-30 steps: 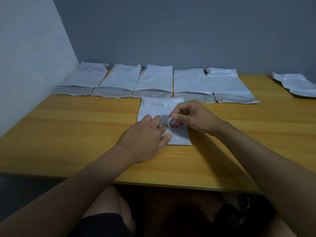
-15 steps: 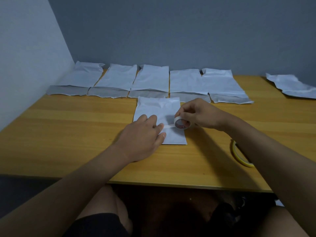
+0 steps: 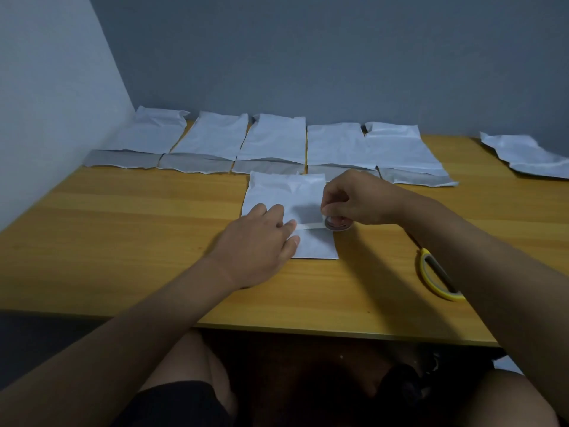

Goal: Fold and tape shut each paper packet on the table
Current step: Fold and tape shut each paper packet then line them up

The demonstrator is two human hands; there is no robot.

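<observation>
**Tape strip drawn across the near packet**

At mid-table, just in front of the back row: folded paper packet [image 3: 288, 195], flat on the wooden table [image 3: 123, 241], lower edge square to the table's front edge, with bare wood between. Pressed onto its left half, left hand [image 3: 261, 238], fingers straight, fingertips holding down the end of a pale tape strip [image 3: 309, 225]. Strip stretched rightward across the fold to the packet's right edge. Held there by the right hand [image 3: 354, 198], fingers curled round the small tape roll [image 3: 337, 224], roll just past the packet's right edge.

Along the far wall: five unfolded packets [image 3: 274, 140] side by side, edges touching or overlapping, grey flaps toward the front. Off at the far right edge, well apart: one crumpled packet [image 3: 523, 155]. Near the right forearm: yellow-handled scissors [image 3: 437, 275], partly hidden by the arm.

Open wood to the left of the left hand, reaching to the side wall [image 3: 46, 118], and along the front edge.
</observation>
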